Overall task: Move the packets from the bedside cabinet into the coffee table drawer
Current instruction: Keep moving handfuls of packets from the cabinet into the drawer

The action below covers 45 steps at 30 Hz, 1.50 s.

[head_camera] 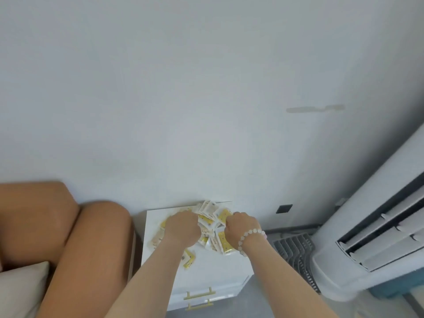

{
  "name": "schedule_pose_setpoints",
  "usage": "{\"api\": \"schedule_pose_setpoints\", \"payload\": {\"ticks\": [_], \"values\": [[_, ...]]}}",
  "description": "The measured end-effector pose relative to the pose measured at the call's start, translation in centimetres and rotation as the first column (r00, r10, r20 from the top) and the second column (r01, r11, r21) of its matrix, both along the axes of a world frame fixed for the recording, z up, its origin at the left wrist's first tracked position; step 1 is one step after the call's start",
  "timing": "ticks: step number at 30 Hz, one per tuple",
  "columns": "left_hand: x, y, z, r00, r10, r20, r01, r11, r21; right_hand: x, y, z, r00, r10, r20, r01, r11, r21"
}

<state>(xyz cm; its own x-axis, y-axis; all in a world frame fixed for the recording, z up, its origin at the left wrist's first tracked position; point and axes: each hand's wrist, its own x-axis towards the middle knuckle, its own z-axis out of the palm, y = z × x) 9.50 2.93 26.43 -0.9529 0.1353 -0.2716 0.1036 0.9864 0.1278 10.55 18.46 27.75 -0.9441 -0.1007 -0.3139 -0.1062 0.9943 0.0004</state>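
Print on the yellow-and-white packets (207, 211) is too blurred to read.

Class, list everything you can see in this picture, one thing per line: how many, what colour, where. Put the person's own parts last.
packets: many, yellow and white, piled on the bedside cabinet
bedside cabinet: one, white with gold handles, against the wall
padded cushions: two, brown, left of the cabinet
pillow: one, beige, bottom left
standing air conditioner: one, white, far right
grille: one, grey, on the floor right of the cabinet
wall socket: one, dark, low on the wall
bead bracelet: one, pale, right wrist
left hand: one, on the packets, fingers hidden
right hand: one, on the packets, fingers hidden
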Motion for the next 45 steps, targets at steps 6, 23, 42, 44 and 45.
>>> {"api": "schedule_pose_setpoints", "payload": {"ticks": [6,23,42,44,45], "values": [[-6.4,-4.1,-6.5,0.987,0.088,0.134,-0.089,0.996,-0.003,-6.0,-1.2,-6.4,0.981,-0.084,0.175,0.087,0.996,-0.008],[-7.0,-6.7,-30.7,0.775,0.497,0.391,-0.518,0.853,-0.059,-13.1,1.0,-31.1,0.760,-0.540,0.363,0.587,0.809,-0.025],[-9.2,0.4,-35.6,0.313,0.880,0.357,-0.928,0.363,-0.082,-13.0,1.4,-36.6,0.773,-0.500,0.390,0.523,0.850,0.053],[-8.9,0.9,-35.4,0.348,0.863,0.367,-0.920,0.390,-0.046,-12.5,1.8,-36.9,0.802,-0.489,0.343,0.516,0.856,0.015],[-8.6,1.2,-35.2,0.358,0.854,0.377,-0.918,0.395,-0.022,-12.3,1.8,-37.0,0.818,-0.481,0.314,0.505,0.863,0.008]]}}
